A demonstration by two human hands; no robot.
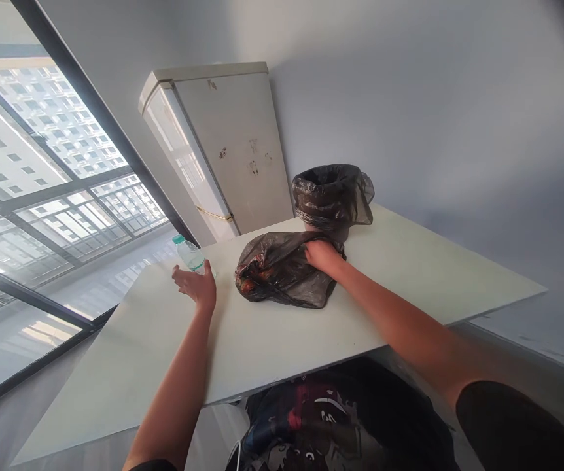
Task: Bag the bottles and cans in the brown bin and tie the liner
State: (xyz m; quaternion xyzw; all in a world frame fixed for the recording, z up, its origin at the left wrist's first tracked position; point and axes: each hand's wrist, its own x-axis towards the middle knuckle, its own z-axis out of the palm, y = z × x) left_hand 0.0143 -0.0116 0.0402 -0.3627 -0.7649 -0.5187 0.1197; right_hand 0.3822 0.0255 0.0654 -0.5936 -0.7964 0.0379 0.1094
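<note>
A thin dark plastic bag (292,275) lies on the pale table (243,347), with something red and orange showing through its left end. My right hand (324,256) is closed on the bag's upper right part. To the left, my left hand (196,282) has its fingers and thumb spread in front of a clear bottle (192,256) with a green cap. The hand covers the bottle's lower part, and I cannot tell if they touch. Behind the bag stands a bin (331,196) lined with a dark plastic bag.
An off-white fridge (237,144) with worn marks stands behind the table. Large windows (56,163) are on the left, and a plain wall (409,131) rises behind the bin. The table's front edge runs close to my body.
</note>
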